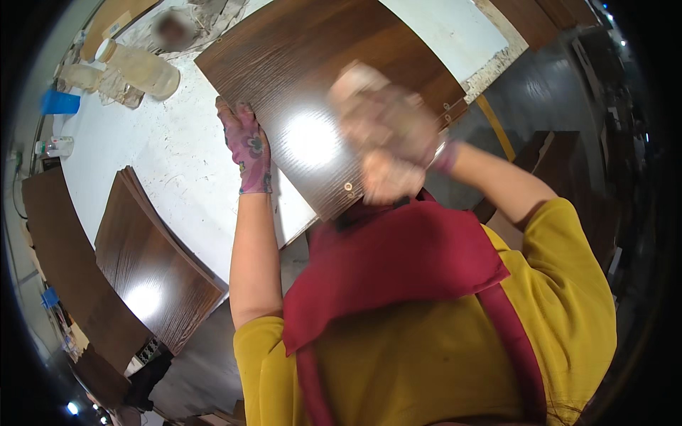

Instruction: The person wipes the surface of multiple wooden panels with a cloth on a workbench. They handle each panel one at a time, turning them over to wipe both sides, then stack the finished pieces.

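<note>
A large brown wood-grain board [305, 64] lay on the white worktop [185, 149], its near corner reaching slightly past the worktop's near edge and its right end close to the far right corner. Lamp light glared off the middle of the board, and small metal fittings [349, 187] showed near its near corner, with more toward its right corner. The left hand [249, 148], in a pink patterned glove, rested along the board's left edge, fingers stretched out with only a slight gap between the visible tips. The right hand [394, 135] was over the board's right half, badly blurred together with a pale, crumpled bundle that looked like cloth; whether its fingers were clamped on that bundle or apart could not be told. Toward the worktop's far left corner stood a cloudy jar [144, 71] with a whitish lid, and a blue container [61, 103] was nearer the left edge, with a small white bottle [60, 147] just beside it. A stack of smaller brown boards [153, 259] lay at the near left corner, sticking out past the edge, next to a long, dark brown panel [71, 263].
</note>
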A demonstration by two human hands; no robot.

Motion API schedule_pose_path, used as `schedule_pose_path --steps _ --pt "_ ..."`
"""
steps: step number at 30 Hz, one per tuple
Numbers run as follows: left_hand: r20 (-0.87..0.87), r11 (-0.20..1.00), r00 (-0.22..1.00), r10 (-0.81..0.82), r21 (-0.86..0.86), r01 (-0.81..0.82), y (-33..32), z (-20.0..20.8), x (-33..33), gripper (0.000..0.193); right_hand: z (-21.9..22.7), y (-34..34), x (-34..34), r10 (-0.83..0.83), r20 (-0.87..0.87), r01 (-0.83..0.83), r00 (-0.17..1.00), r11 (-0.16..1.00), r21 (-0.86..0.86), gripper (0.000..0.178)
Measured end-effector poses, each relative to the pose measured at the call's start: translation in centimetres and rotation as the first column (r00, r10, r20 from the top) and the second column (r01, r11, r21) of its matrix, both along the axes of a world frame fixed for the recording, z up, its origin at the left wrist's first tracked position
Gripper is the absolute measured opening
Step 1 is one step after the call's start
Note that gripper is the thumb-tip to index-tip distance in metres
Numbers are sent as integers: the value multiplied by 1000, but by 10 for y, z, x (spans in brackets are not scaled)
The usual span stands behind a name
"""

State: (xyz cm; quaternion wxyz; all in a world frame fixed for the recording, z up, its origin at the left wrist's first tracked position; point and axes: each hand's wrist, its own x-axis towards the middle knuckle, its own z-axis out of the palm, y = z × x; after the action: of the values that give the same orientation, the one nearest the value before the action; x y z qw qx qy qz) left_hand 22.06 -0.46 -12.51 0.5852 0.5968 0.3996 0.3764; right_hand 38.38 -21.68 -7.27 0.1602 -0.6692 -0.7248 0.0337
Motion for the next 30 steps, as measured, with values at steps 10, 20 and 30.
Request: schedule_pose_path --steps 10,20,30 --pt "-50 998 997 -59 22 60 7 -8 -8 54 6 -32 -56 -59 -6 59 998 998 -19 49" --pt "141 976 984 -107 -172 131 12 -18 -10 60 -1 -54 -76 -189 -46 194 981 967 167 44" --pt "-76 991 989 -129 -24 128 11 -2 -8 66 -16 -210 124 -403 -915 935 8 327 -136 24"
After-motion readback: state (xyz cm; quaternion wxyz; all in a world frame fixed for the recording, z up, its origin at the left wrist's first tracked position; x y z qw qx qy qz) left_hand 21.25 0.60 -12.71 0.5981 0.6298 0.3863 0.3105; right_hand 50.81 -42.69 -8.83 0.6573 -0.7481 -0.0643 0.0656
